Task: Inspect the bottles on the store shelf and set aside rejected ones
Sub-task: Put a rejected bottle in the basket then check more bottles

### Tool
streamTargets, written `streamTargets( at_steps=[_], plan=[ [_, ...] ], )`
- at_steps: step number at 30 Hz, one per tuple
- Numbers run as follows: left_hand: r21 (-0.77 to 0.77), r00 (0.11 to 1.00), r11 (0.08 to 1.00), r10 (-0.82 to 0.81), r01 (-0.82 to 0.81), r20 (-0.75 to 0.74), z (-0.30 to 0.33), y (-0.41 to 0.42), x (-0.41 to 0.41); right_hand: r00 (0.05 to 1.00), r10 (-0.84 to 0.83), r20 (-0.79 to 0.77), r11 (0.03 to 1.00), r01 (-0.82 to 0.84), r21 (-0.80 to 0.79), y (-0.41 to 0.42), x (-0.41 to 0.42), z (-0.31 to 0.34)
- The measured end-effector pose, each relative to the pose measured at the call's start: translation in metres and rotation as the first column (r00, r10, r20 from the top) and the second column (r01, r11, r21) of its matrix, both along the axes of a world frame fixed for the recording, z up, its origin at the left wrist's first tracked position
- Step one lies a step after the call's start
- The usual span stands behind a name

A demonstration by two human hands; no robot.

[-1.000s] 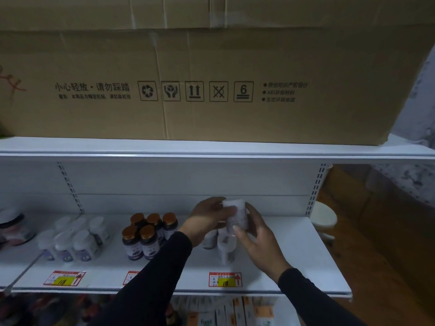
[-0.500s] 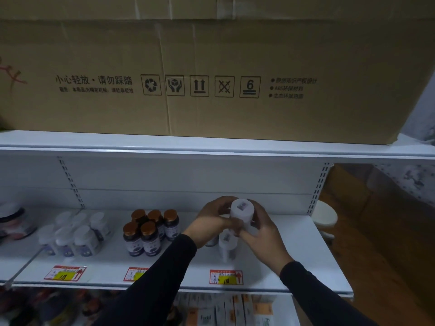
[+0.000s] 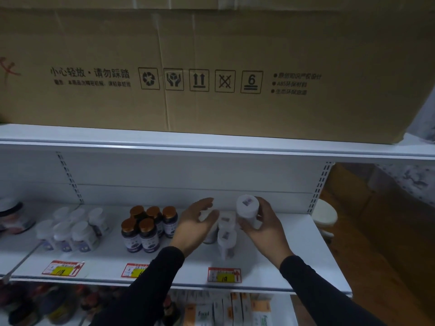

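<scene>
My right hand point(image 3: 264, 225) grips a white bottle point(image 3: 247, 211) with a small sticker on its cap, held tilted above the white shelf point(image 3: 294, 260). My left hand point(image 3: 196, 223) hovers just to its left with the fingers spread and nothing in it, over a small cluster of white bottles point(image 3: 226, 238) standing on the shelf. Part of that cluster is hidden behind the left hand. Dark bottles with copper caps point(image 3: 146, 228) stand further left.
A group of pale capped bottles point(image 3: 70, 231) stands at the shelf's left. A big cardboard box point(image 3: 211, 67) fills the shelf above. Price tags point(image 3: 224, 275) line the front edge. Boxed goods sit on the lower shelf point(image 3: 223, 309). A white stool point(image 3: 326, 216) stands at the right.
Both hands held the white bottle before. My left hand has let go and opened, and my right hand has carried the bottle to the right.
</scene>
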State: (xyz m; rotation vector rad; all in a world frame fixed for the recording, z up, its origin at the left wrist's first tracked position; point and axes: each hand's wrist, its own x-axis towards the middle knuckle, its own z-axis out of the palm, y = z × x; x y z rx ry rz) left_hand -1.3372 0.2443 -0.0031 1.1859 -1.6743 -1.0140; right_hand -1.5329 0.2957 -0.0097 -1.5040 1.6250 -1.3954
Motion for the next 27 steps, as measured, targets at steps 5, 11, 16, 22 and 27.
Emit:
streamTargets(
  at_steps=[5, 11, 16, 22, 27],
  plan=[
    [-0.067, 0.974, 0.988, 0.150, -0.140, 0.170, -0.031, -0.001, 0.023, 1.000, -0.026, -0.011, 0.999, 0.026, 0.033, -0.006, -0.011, -0.012],
    [-0.069, 0.843, 0.988, 0.156, -0.141, 0.514, -0.074, -0.001, 0.042, 0.998, -0.046, -0.034, 0.993, 0.050, 0.108, -0.013, -0.018, -0.032],
    [-0.098, 0.704, 0.994, 0.109, -0.057, 0.702, -0.106, -0.007, 0.046, 0.998, -0.034, -0.043, 0.981, 0.042, 0.188, -0.023, -0.021, -0.051],
    [-0.070, 0.613, 0.997, 0.040, 0.025, 0.789, -0.139, -0.016, 0.043, 0.999, -0.027, -0.041, 0.969, 0.036, 0.245, -0.038, -0.021, -0.072],
    [-0.121, 0.560, 0.990, 0.064, 0.066, 0.826, -0.147, -0.013, 0.041, 0.999, -0.031, -0.030, 0.968, 0.037, 0.250, -0.045, -0.020, -0.082]
  ],
)
